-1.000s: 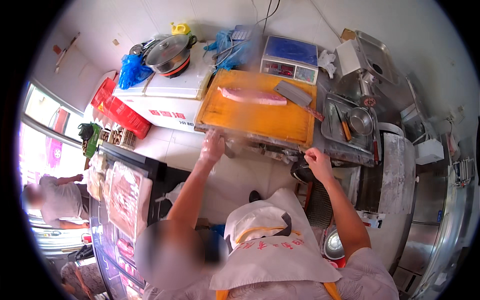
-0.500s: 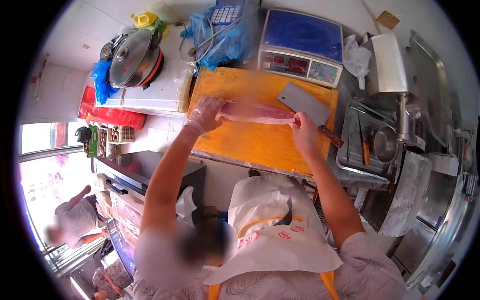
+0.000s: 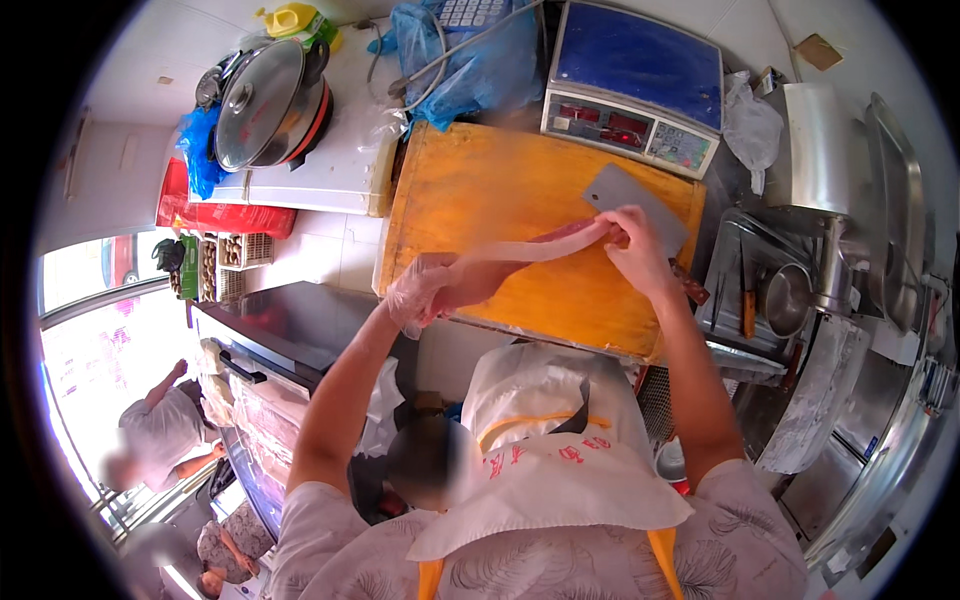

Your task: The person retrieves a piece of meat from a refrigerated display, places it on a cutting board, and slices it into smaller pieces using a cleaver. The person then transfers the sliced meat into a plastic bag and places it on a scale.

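Note:
A long strip of raw pink meat [image 3: 535, 250] stretches between my two hands, raised off the wooden cutting board [image 3: 480, 165]. My left hand [image 3: 424, 290], in a clear plastic glove, is closed round its left end near the board's front left corner. On the other side my bare right hand [image 3: 636, 252] pinches the right end, held a little farther from me. Behind that hand lies a cleaver [image 3: 630, 198], its blade flat on the board. Its brown handle [image 3: 692, 285] shows partly beyond my right wrist.
A digital scale [image 3: 635, 85] stands behind the board. Right of it, a metal tray [image 3: 735, 265] holds a knife and a steel bowl [image 3: 786, 300], near a metal machine [image 3: 815, 150]. At the back left sits a lidded pan [image 3: 262, 110]. Other people are at far left.
The meat has come up off the board and toward me, now slanting. My left hand has drawn nearer my body, while my right hand has shifted slightly right. The whole view has shifted somewhat.

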Demonstrator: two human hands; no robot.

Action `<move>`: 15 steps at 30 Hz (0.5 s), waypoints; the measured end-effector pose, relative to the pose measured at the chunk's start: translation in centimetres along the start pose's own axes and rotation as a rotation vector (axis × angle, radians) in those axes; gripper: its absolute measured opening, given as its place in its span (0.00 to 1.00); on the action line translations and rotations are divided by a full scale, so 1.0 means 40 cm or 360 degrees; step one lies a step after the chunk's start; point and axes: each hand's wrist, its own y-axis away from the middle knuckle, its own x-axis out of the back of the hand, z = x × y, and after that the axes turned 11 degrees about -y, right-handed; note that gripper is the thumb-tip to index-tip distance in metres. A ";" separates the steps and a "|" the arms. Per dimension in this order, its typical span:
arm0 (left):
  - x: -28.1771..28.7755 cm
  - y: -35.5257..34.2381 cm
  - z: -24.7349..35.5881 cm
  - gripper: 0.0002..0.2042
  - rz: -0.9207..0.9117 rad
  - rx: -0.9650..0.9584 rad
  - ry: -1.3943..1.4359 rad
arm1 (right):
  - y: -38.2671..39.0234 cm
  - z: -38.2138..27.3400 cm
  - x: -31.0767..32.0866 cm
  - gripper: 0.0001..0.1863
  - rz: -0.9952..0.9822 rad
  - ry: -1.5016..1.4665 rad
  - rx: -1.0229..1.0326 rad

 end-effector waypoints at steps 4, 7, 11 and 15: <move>-0.024 -0.010 -0.087 0.14 0.0288 0.0082 -0.0271 | -0.065 0.027 -0.017 0.18 -0.0078 0.0430 0.0265; -0.055 0.007 -0.186 0.14 0.0579 0.0042 -0.0454 | 0.025 0.018 0.032 0.18 0.0332 0.0508 -0.0105; -0.115 0.001 -0.230 0.17 0.1100 -0.0297 -0.0846 | 0.189 0.048 0.106 0.24 0.0257 0.1315 -0.0116; -0.148 0.017 -0.201 0.19 0.1402 -0.0541 -0.0981 | 0.163 0.028 0.163 0.29 -0.0030 0.1242 -0.0368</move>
